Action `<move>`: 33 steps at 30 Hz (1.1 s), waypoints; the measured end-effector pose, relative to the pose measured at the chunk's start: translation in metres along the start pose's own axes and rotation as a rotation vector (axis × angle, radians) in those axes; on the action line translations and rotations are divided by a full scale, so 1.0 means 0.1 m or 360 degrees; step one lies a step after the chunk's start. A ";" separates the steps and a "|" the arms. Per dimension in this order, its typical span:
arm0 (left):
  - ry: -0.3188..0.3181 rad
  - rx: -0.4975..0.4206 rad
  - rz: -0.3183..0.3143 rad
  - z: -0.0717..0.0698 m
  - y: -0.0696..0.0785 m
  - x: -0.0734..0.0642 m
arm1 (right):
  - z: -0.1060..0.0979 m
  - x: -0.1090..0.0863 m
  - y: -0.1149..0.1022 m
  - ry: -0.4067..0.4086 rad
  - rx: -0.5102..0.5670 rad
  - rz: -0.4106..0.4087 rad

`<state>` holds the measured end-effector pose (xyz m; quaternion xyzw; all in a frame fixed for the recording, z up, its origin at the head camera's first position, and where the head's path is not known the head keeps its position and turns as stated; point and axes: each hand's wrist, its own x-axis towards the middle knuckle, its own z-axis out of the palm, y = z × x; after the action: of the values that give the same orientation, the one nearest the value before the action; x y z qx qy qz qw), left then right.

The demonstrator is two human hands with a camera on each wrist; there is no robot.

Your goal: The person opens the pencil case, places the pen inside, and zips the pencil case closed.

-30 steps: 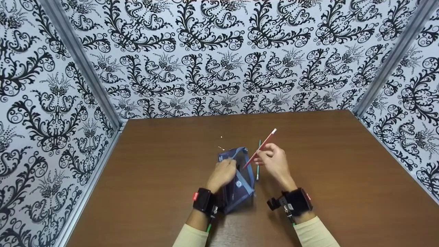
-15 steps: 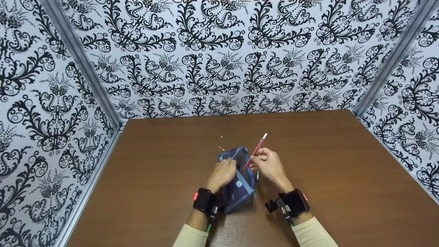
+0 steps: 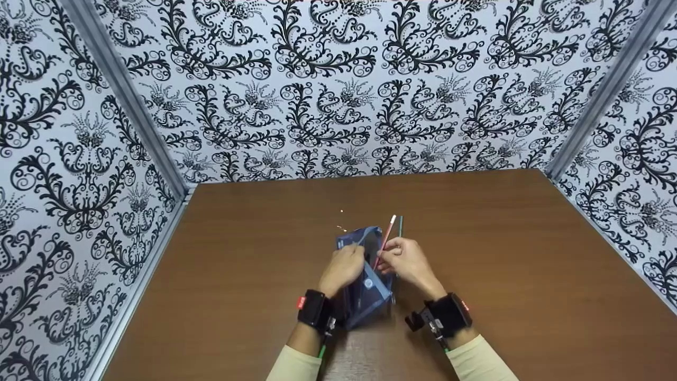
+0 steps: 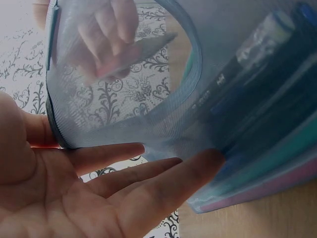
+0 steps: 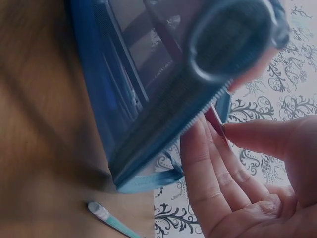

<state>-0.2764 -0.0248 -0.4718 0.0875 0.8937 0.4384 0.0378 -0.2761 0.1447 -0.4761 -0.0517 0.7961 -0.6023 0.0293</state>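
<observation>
My left hand (image 3: 345,269) grips the rim of a blue see-through mesh pencil case (image 3: 365,302), its mouth open toward the right. In the left wrist view, several pens and pencils (image 4: 213,94) show through the mesh. Between thumb and fingers my right hand (image 3: 408,261) pinches a red pencil (image 3: 388,232), white end up. The pencil's lower end points down into the mouth of the case. Through the mesh, the right hand's fingers (image 4: 106,29) appear blurred around the red shaft. Just right of the case lies a teal pencil (image 3: 401,226), partly hidden by my right hand.
Brown wooden table (image 3: 254,275) under both hands. A few tiny pale specks (image 3: 341,229) lie beyond the case. Patterned walls (image 3: 338,95) close off the back and sides. In the right wrist view, the teal pencil's white-tipped end (image 5: 99,210) sits below the case.
My right hand has moved left and slightly down with the red pencil, which now stands steeper and lower at the case's mouth. My left hand and the case have stayed put.
</observation>
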 end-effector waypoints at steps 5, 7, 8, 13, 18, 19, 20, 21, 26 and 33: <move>-0.0026 -0.0032 -0.0014 0.00 0.00 0.01 | 0.05 -0.02 0.02 -0.0074 -0.0020 0.0013; -0.0035 -0.0043 -0.0025 0.00 0.00 0.00 | 0.06 -0.02 0.03 -0.0086 -0.0013 0.0023; -0.0038 -0.0045 -0.0026 -0.01 0.00 0.00 | 0.07 -0.02 0.03 -0.0089 -0.0018 0.0020; -0.0024 -0.0038 -0.0017 -0.01 0.01 -0.01 | 0.09 -0.03 0.04 -0.0092 -0.0121 -0.0008; 0.0008 -0.0025 0.0010 -0.01 0.01 0.00 | 0.10 -0.02 0.05 -0.0096 -0.0210 -0.0052; 0.0011 -0.0025 0.0014 0.00 0.01 0.00 | 0.11 -0.02 0.06 -0.0090 -0.0233 -0.0061; 0.0014 -0.0029 0.0011 0.00 0.01 0.00 | 0.11 -0.02 0.06 -0.0086 -0.0245 -0.0058; 0.0014 -0.0036 0.0003 0.00 0.01 0.00 | 0.11 -0.02 0.06 -0.0083 -0.0259 -0.0057; 0.0003 -0.0060 -0.0022 -0.01 0.01 0.01 | 0.12 -0.02 0.06 -0.0095 -0.0291 -0.0040; 0.0011 -0.0039 0.0004 -0.01 0.00 0.00 | 0.12 -0.02 0.06 -0.0123 -0.0427 -0.0134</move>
<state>-0.2768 -0.0253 -0.4712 0.0867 0.8883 0.4497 0.0351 -0.2734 0.1346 -0.4849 -0.1117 0.8648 -0.4887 0.0273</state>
